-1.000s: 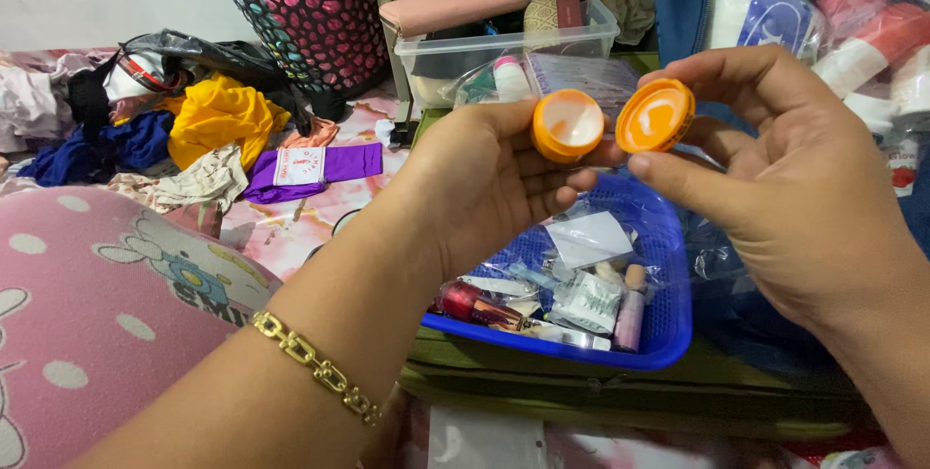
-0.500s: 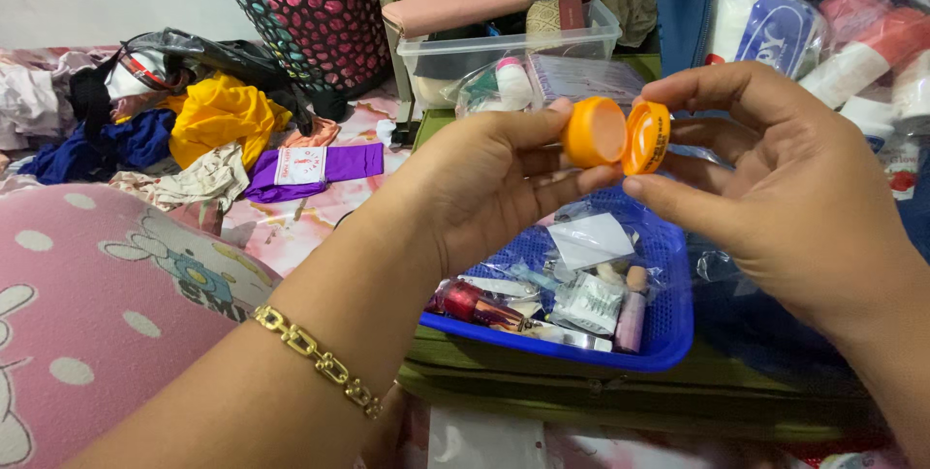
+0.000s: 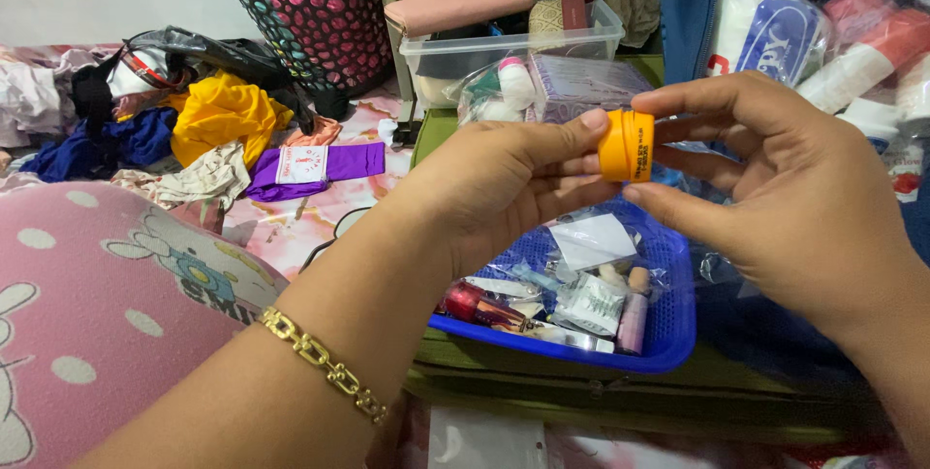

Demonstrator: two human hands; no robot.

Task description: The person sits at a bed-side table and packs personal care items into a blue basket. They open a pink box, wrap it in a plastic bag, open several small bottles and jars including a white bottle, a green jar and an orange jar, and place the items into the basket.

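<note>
Orange jar (image 3: 626,145) mostly hidden by fingers; laundry basket (image 3: 310,4) cut off by top edge.

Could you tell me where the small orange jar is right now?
In the head view, the small orange jar sits centre-right, pinched between the left hand and right hand, above the blue basket.

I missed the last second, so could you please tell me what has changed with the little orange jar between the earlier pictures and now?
The right hand brought the orange lid leftward onto the small orange jar, which the left hand tipped toward it; the open cream no longer shows, and both hands now pinch the closed jar together. The blue basket of sachets and tubes below stayed put.
</note>
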